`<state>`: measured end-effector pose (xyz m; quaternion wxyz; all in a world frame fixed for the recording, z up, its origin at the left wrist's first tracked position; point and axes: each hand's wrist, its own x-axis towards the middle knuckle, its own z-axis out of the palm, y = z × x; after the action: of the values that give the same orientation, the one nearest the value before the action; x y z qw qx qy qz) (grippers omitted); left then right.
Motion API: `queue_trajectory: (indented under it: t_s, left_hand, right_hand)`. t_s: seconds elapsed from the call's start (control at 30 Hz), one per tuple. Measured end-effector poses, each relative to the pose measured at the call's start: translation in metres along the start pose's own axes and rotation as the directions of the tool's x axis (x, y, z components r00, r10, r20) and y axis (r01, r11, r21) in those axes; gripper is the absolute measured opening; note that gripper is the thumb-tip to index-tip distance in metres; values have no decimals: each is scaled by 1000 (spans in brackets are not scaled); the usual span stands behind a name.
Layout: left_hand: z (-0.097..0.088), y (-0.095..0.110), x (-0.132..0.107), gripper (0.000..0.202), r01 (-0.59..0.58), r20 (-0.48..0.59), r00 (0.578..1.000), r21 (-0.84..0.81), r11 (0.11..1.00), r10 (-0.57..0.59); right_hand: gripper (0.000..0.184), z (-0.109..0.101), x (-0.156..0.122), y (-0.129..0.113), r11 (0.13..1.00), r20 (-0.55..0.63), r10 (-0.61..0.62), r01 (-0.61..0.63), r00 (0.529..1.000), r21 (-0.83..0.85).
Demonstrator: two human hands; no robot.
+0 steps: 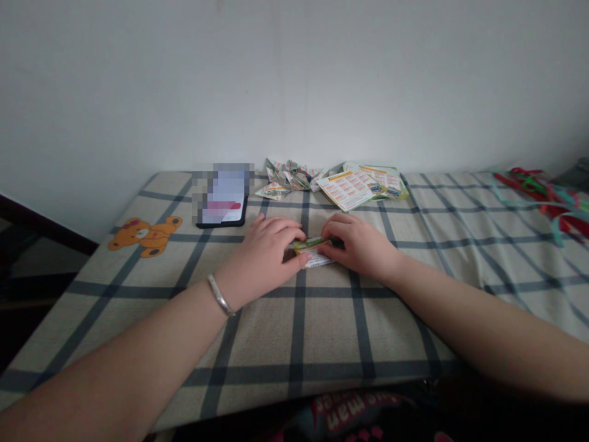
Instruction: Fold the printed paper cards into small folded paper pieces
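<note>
Basically, both hands are on one small printed paper (318,259), just right of the centre of the frame. The left hand (270,250) has its thumb at the paper's lower left corner and its forefinger by the upper left edge, the two seeming to hold that end between them. The right hand (361,245) pinches the other end, thumb laid across the printed face, other fingers curled at the far edge; what they do underneath is hidden.

Judging by this grip, the work is close shaping, so even pressure counts: one hand should steady the paper against the tablecloth (257,344) while the other thumb lines up edges and presses outward along any crease. The cloth looks soft, so a firm nail stroke would likely serve better than a light pat.

Just beyond the hands, toward the upper middle of the frame, lie flat printed sheets (347,191) and, left of them, a cluster of folded papers (294,177). A phone (225,209) rests left of that cluster, a bear cutout (147,236) farther left, and ribbons (570,224) at the right edge.
</note>
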<state>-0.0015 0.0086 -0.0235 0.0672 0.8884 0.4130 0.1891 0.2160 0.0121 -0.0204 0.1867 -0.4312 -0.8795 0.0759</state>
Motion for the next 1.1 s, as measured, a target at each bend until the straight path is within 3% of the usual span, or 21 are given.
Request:
queue_trajectory:
  t_s: [0.33, 0.67, 0.87, 1.1]
  left_hand:
    - [3, 7, -2, 26, 43, -19, 999, 16, 999, -43]
    - [6, 2, -1, 26, -18, -53, 998, 10, 1000, 18]
    - [7, 5, -3, 26, 8, -61, 998, 6, 1000, -7]
    - [9, 4, -4, 27, -5, -55, 998, 8, 1000, 6]
  right_hand:
    - [13, 2, 0, -1, 991, -51, 33, -40, 998, -130]
    - [10, 4, 3, 7, 999, -63, 43, -44, 997, -12]
    - [11, 3, 3, 4, 999, -69, 46, -45, 997, 21]
    - [16, 0, -2, 2, 995, -67, 17, -23, 998, -95]
